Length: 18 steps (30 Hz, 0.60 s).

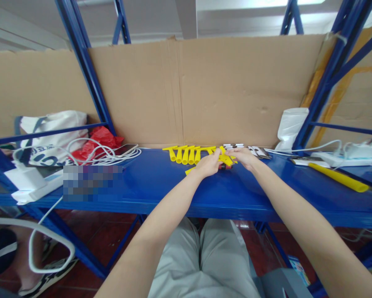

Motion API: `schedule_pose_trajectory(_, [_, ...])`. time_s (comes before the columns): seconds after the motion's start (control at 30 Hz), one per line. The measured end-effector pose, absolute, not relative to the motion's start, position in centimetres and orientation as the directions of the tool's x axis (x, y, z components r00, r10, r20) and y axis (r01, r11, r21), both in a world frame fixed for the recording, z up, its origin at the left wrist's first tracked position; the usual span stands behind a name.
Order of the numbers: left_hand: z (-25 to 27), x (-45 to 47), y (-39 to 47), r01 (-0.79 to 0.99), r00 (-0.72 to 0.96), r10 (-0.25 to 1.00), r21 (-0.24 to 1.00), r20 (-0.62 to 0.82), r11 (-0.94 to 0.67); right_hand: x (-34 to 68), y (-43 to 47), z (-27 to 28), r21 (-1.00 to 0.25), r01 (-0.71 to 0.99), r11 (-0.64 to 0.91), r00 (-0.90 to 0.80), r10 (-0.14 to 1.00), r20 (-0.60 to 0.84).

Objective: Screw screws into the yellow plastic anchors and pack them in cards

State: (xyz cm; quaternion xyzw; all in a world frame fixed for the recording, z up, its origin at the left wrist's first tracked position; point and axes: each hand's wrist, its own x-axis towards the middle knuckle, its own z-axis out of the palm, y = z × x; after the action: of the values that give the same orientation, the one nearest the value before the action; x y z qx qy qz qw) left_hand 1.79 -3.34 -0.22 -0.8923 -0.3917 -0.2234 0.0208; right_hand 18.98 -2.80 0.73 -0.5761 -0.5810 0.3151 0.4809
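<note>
My left hand [208, 164] is closed on a yellow T-shaped plastic tool [225, 159], looking like a small scraper. Fingertips of my right hand [244, 157] pinch the same tool from the other side. A yellow handle end [189, 170] pokes out below my left hand; whether it belongs to the held piece I cannot tell. Just under the fingers lies a small red and black object [225, 166], mostly covered. Behind my left hand, several more yellow T-shaped tools [185, 155] lie in a row, handles toward me.
Flat black-and-white packets [259, 152] lie beyond my right hand. A long yellow tube [337, 177] and a white power strip [349, 159] are at right. White cables [103, 153], a red bag [100, 140] and a charger [26, 179] crowd the left. Cardboard [235, 91] backs the blue shelf [161, 188].
</note>
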Motion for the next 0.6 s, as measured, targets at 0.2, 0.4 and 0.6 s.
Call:
schedule_pose_trajectory(0.2, [-0.2,1.8,-3.4,0.698,0.608,0.674,0.122,0.419,-0.706,18.7,-2.9,0.8,-0.933,0.323,0.158,0.160,0.963,0.219])
schedule_pose_trajectory(0.4, [-0.2,1.8,-3.3,0.680,0.621,0.658,0.125,0.426,-0.722,18.7,-2.8,0.9,-0.941,0.303,0.148,0.202,0.955,0.215])
schedule_pose_trajectory(0.6, [-0.4,1.8,-2.9,0.667,0.630,0.639,0.113,0.442,-0.737,21.1,-3.0,1.7,-0.733,0.679,0.035,0.342,0.869,0.357])
